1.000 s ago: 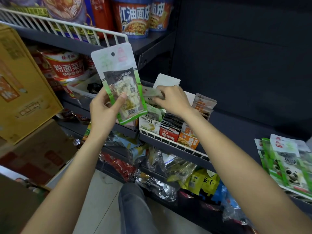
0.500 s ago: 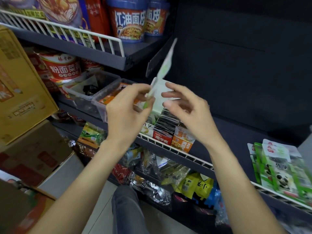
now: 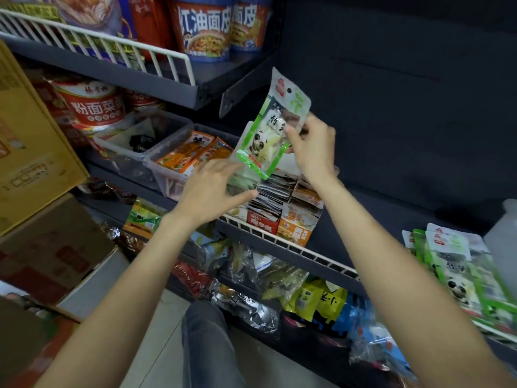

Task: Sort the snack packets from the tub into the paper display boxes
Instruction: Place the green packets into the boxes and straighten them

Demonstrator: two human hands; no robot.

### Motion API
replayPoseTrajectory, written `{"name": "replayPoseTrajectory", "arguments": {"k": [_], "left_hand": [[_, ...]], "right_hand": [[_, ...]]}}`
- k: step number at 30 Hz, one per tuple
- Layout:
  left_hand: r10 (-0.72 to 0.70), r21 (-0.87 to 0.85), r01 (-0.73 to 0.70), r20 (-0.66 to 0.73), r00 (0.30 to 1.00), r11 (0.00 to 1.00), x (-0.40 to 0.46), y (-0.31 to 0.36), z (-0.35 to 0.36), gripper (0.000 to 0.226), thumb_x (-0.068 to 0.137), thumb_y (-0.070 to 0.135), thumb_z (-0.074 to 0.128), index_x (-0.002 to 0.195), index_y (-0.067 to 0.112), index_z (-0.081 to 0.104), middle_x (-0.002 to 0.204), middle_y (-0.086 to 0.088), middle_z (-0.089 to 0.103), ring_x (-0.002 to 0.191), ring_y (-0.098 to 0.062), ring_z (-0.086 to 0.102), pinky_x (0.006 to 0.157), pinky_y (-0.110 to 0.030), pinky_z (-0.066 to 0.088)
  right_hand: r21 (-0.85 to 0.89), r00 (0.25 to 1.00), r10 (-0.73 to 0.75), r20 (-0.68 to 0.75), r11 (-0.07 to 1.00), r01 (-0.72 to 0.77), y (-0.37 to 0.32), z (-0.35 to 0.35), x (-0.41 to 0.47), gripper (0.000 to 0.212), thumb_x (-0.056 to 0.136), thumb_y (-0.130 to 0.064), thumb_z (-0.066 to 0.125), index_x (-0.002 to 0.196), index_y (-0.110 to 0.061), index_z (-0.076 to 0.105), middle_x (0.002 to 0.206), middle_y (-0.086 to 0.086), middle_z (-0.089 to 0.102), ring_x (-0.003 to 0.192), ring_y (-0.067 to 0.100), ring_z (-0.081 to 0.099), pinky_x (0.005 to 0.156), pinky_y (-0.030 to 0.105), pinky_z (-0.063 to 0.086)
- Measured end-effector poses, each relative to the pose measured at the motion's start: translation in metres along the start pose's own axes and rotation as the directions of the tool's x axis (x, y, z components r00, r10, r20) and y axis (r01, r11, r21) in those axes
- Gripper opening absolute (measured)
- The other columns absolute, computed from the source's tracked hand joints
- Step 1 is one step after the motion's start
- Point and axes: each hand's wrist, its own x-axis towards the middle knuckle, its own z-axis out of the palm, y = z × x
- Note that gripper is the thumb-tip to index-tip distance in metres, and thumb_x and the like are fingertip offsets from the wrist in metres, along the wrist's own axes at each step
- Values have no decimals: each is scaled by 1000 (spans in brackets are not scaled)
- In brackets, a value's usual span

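- The right hand (image 3: 313, 147) grips a green-and-white snack packet (image 3: 270, 127) by its right edge, thumb across the front and fingers behind it.
- The packet shows a panda on its face and is held up in the air, tilted, its lower end just above the paper display boxes (image 3: 282, 211) on the middle shelf (image 3: 363, 219).
- The left hand (image 3: 212, 189) holds nothing; its fingers are spread and fairly straight, reaching toward the left side of the boxes, with the fingertips near the packets standing there.
- The display boxes sit side by side behind a white wire rail (image 3: 288, 245) at the shelf's front edge; one has a red front, the one beside it an orange front, and each is packed with upright packets.
- To the left of the boxes stands a clear plastic tub (image 3: 170, 175) holding orange packets, with a second clear tub (image 3: 117, 147) further left.
- At the far right of the same shelf lies a stack of panda packets (image 3: 458, 275) like the one in the hand.
- Noodle cups (image 3: 204, 26) stand on the upper shelf, and loose bags (image 3: 279, 289) fill the shelf below.
- A cardboard carton (image 3: 30, 152) leans at the left.
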Motion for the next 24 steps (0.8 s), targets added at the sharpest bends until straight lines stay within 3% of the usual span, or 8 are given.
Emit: {"name": "replayPoseTrajectory", "arguments": {"k": [3,5,7,11,14,16,18,24], "left_hand": [[47,94,-53,64,997,994,1,-9,-1,72,77,76,41,126,25,59,128,1,59,123,-21,48,105,-40,31],[87,110,-93,54,995,990,1,-13,-2,47,83,56,58,118,25,64,120,1,64,115,-23,53,101,-39,34],[138,115,-139,15,990,984,0,-17,-2,31,86,39,64,112,24,67,113,1,67,109,-24,56,97,-39,37],[172,112,-166,-42,984,980,0,-19,3,21,83,26,67,103,21,71,102,0,71,100,-27,61,90,-40,42],[185,123,-174,-88,979,977,3,-17,4,17,83,23,62,96,20,72,97,-2,72,97,-28,63,86,-40,44],[195,116,-182,-116,974,976,2,-17,5,19,81,22,58,94,19,72,95,-3,72,97,-28,64,84,-40,45],[203,113,-189,-127,971,976,-1,-19,8,21,81,23,57,95,19,72,95,-2,72,95,-27,64,83,-40,46],[277,-19,-300,-337,900,954,-11,-7,6,27,83,29,51,98,20,73,95,4,72,98,-20,61,88,-35,40]], "right_hand": [[6,997,-72,11,997,72,-2,24,3,18,90,-13,60,107,-17,65,82,-7,66,69,9,66,67,37,57],[-114,986,-164,38,979,167,-5,30,3,13,90,-9,59,101,-16,61,71,-9,55,58,0,51,61,26,43],[-206,961,-256,103,940,273,-3,30,0,20,89,-2,56,105,-12,60,74,-6,54,58,4,46,62,23,35],[-276,937,-305,174,898,343,12,25,-8,26,87,-2,58,110,-15,61,91,2,67,76,16,60,67,28,45],[-512,864,-205,459,734,446,15,38,-13,21,91,-14,52,107,-21,64,94,9,70,92,31,64,82,39,49],[-561,798,-125,589,647,515,16,45,-15,26,95,-23,45,108,-23,67,105,9,70,116,29,56,108,43,29],[-577,797,-78,599,648,497,19,47,-16,35,99,-30,38,114,-21,68,118,7,66,132,23,41,117,45,8],[-520,701,130,701,766,378,3,13,-23,50,99,-49,31,136,-22,50,153,4,31,146,25,-1,116,52,-6]]}}
